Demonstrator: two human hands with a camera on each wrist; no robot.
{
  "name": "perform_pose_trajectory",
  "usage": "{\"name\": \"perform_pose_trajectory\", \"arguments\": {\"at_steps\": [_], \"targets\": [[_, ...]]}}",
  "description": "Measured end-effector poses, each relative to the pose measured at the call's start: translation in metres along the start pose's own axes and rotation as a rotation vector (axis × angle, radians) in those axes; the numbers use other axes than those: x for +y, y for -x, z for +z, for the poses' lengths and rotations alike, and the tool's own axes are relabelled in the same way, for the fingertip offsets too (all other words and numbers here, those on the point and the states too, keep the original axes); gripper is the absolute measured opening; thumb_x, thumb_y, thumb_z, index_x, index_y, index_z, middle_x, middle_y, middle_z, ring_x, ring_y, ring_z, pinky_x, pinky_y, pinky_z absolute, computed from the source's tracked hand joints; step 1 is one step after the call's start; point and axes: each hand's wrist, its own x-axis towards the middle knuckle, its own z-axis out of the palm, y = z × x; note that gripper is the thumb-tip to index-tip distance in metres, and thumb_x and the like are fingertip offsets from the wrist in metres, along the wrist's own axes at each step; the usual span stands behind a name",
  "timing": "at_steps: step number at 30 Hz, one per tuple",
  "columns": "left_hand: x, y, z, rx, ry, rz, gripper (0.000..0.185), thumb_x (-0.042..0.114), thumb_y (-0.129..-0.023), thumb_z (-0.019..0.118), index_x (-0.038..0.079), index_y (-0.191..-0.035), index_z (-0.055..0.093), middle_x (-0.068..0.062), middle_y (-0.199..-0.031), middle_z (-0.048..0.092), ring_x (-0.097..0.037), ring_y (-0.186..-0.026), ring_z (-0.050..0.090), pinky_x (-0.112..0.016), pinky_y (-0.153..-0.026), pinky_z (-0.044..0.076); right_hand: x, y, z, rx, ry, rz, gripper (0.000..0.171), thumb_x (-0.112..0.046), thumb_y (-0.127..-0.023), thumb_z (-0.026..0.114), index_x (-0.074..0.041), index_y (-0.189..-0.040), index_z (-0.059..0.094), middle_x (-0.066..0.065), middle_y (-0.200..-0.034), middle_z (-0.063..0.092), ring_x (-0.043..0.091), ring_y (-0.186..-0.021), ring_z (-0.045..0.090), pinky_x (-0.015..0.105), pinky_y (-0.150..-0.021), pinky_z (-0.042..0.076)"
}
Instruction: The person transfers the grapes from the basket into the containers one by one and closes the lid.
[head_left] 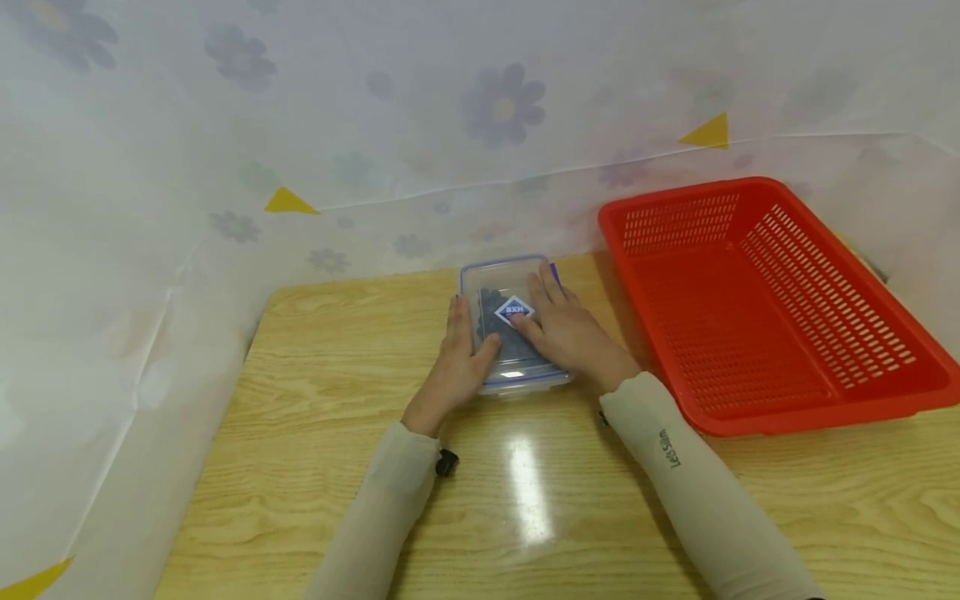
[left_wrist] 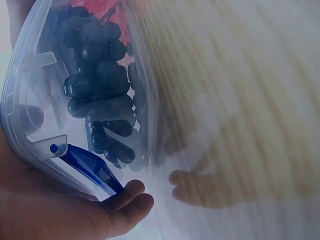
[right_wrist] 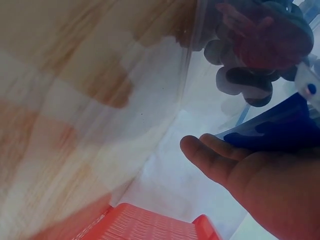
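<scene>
Both hands flat, fingers straight: left hand [head_left: 459, 360] and right hand [head_left: 564, 329] pressing clear lidded box [head_left: 504, 283] of dark grapes [left_wrist: 100, 95]; red basket [head_left: 772, 308] right.

Box [head_left: 514, 329] mid-table [head_left: 315, 467], grapes [left_wrist: 100, 100] inside — basket [head_left: 757, 308] right of it

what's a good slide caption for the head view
Both hands rest on a lidded clear container of dark grapes beside a red basket.
</scene>
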Motion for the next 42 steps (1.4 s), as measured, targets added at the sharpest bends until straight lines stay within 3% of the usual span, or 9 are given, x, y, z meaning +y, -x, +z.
{"name": "perform_pose_trajectory", "arguments": {"at_steps": [6,11,19,25,30,36,42], "targets": [[0.0016,0.0002,-0.0008,0.004,-0.040,-0.012,0.080,0.035,-0.108,0.042,0.000,-0.160,-0.007,-0.015,-0.166,-0.013,-0.039,-0.152,0.000,-0.057,-0.119,0.010,-0.0006,-0.0003,-0.0008,-0.007,-0.021,0.037,0.072,-0.048,-0.108,0.028,-0.009,-0.163,-0.001,0.007,-0.167,-0.015,0.037,-0.153,0.004,0.053,-0.120,0.013],[0.0028,0.0016,0.0000,0.025,-0.095,-0.049,0.078,0.039,-0.108,0.040,0.005,-0.161,-0.005,-0.013,-0.167,-0.009,-0.049,-0.147,0.013,-0.062,-0.116,0.017,-0.0009,-0.0006,-0.0007,-0.018,-0.023,0.026,0.069,-0.043,-0.110,0.027,-0.008,-0.162,-0.002,0.009,-0.167,-0.015,0.038,-0.152,0.004,0.053,-0.120,0.012],[0.0016,0.0018,0.0023,0.041,-0.139,-0.068,0.077,0.042,-0.108,0.041,0.005,-0.162,0.001,-0.011,-0.168,-0.004,-0.050,-0.140,0.025,-0.064,-0.112,0.023,0.0011,-0.0005,0.0025,-0.022,-0.041,0.037,0.069,-0.042,-0.109,0.028,-0.010,-0.163,0.000,0.007,-0.167,-0.015,0.036,-0.153,0.004,0.053,-0.120,0.014],[0.0013,0.0000,-0.0024,0.027,-0.177,-0.002,0.076,0.040,-0.108,0.040,-0.001,-0.160,0.002,-0.018,-0.167,-0.004,-0.051,-0.144,0.019,-0.063,-0.115,0.018,0.0024,-0.0014,0.0022,-0.011,-0.036,0.018,0.068,-0.041,-0.110,0.029,-0.008,-0.162,0.000,0.008,-0.167,-0.016,0.036,-0.153,0.004,0.053,-0.120,0.012],[0.0023,-0.0015,-0.0053,-0.004,-0.165,0.026,0.077,0.037,-0.109,0.041,-0.005,-0.159,0.000,-0.021,-0.165,-0.009,-0.047,-0.149,0.009,-0.053,-0.119,0.012,0.0026,-0.0017,0.0005,-0.010,-0.045,0.010,0.068,-0.041,-0.110,0.028,-0.008,-0.162,-0.001,0.009,-0.167,-0.016,0.039,-0.152,0.007,0.052,-0.120,0.011],[0.0029,-0.0023,-0.0059,-0.019,-0.125,0.033,0.078,0.035,-0.109,0.042,-0.006,-0.158,-0.003,-0.021,-0.165,-0.013,-0.037,-0.152,-0.002,-0.044,-0.120,0.006,0.0040,-0.0024,0.0023,-0.004,-0.041,-0.005,0.068,-0.041,-0.110,0.028,-0.008,-0.162,0.000,0.009,-0.167,-0.017,0.033,-0.153,0.000,0.051,-0.121,0.010],[0.0027,-0.0046,-0.0063,-0.021,-0.062,0.022,0.079,0.033,-0.108,0.047,-0.004,-0.159,-0.001,-0.019,-0.162,-0.022,-0.038,-0.150,-0.001,-0.046,-0.120,0.010,0.0049,-0.0036,0.0033,-0.009,-0.045,0.000,0.068,-0.042,-0.110,0.027,-0.008,-0.162,-0.001,0.009,-0.167,-0.018,0.038,-0.152,0.003,0.052,-0.121,0.009]]}}
